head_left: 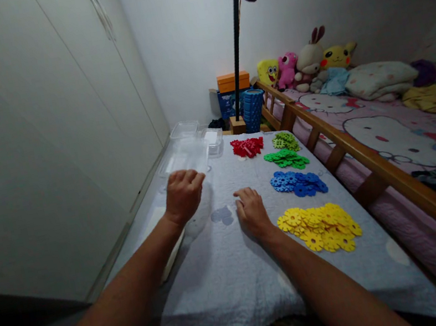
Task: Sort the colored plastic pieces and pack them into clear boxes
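Note:
My left hand (185,194) is raised over the left part of the table, its fingers closed. It appears to grip the near edge of a translucent plastic container (189,154), though the grip itself is partly hidden. My right hand (252,210) rests palm down on the cloth, holding nothing, its fingers loosely bent and a little apart. Flower-shaped plastic discs lie in piles to its right: yellow (322,226), blue (299,181), green (286,159), light green (285,141) and red (248,147). Below my left forearm lies a flat whitish thing (174,257), partly covered.
More clear containers (213,140) stand at the table's far left, on the grey cloth (238,277). White cupboard doors (104,93) rise along the left. A wooden bed rail (336,142) borders the right side. Behind the table are a black pole (237,41) and a blue roller (254,110).

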Demonstrator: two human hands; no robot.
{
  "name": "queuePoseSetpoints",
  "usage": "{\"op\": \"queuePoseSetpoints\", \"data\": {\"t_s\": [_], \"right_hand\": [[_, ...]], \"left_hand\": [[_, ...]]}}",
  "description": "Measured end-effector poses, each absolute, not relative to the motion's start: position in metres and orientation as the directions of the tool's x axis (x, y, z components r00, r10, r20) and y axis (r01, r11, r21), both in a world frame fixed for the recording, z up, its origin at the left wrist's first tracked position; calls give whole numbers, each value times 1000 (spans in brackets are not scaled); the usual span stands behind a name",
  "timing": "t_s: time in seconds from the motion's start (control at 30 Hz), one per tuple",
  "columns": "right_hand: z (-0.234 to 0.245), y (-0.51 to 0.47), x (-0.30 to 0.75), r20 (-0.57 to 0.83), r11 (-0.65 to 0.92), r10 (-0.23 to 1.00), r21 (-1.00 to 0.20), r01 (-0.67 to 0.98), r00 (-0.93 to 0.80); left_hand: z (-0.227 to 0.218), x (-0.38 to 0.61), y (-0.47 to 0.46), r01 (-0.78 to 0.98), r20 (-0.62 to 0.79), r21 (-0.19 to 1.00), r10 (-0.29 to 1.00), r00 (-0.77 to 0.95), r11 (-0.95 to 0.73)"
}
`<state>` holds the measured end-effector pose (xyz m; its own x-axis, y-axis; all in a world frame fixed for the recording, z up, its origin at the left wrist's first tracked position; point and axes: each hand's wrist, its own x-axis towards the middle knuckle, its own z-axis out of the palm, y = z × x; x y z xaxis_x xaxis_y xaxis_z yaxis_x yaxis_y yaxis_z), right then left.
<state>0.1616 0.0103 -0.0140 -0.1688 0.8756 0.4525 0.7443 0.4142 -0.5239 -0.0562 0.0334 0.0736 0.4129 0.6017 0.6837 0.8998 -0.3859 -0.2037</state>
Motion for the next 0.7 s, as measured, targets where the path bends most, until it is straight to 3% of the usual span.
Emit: {"op": "queuePoseSetpoints", "data": {"t_s": [0.13, 0.27, 0.5, 0.7], "right_hand": [[-10, 21, 173, 575, 433, 811, -715, 548, 108], [-8, 28, 183, 464, 346, 833, -862, 370, 301], [-9, 36, 188, 223, 164, 926, -965, 206, 306], [-17, 43, 194, 125, 76, 943, -983, 165, 308]], "left_hand": [[57, -16, -3, 832, 619, -201, 591, 517, -518], [42, 11, -28, 792, 588, -184, 580, 564, -582], [29, 29, -42, 752, 617, -140, 538, 575, -644], [24, 28, -48, 707, 652, 31, 550, 522, -707]]}}
